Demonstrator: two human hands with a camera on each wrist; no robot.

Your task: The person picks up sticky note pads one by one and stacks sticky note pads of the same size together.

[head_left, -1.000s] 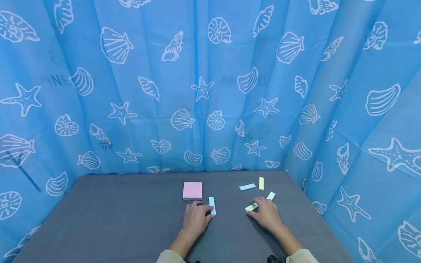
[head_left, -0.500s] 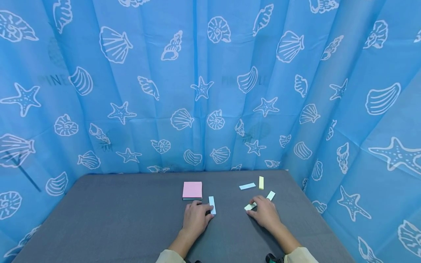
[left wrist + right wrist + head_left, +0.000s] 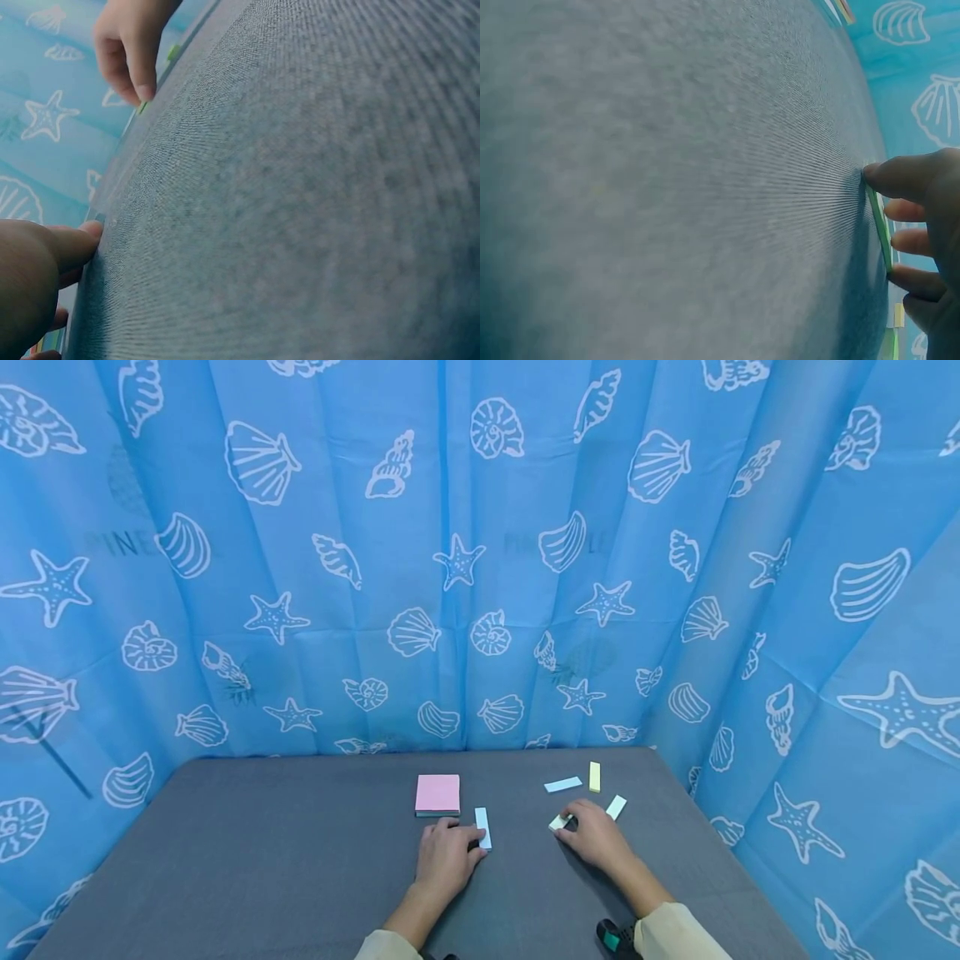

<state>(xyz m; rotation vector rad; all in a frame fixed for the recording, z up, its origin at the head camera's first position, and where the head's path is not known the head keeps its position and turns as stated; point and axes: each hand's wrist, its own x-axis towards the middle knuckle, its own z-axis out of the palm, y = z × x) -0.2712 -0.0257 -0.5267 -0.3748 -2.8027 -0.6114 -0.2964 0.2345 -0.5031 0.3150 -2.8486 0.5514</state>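
My left hand (image 3: 446, 858) rests on the table, thumb and fingers pinching a narrow light blue sticky note pad (image 3: 482, 819) at its near part. To the right, my right hand (image 3: 597, 837) grips a narrow pale green sticky note pad (image 3: 557, 823), part of it covered by the fingers. In the right wrist view that green pad (image 3: 880, 225) spans between thumb and fingertips, low over the cloth. A second pale green pad (image 3: 616, 807) lies just beyond the right hand. The left wrist view barely shows the blue pad behind the left thumb.
A square pink-topped sticky note stack (image 3: 437, 794) sits just beyond the left hand. Farther right lie another light blue narrow pad (image 3: 562, 785) and a yellow one (image 3: 595, 776). A blue shell-patterned curtain (image 3: 465, 677) borders the grey table (image 3: 262, 852) at the back and right.
My right hand has slid left and slightly away from me with the pale green pad, leaving a wider gap to the second green pad. My left hand holds its place.
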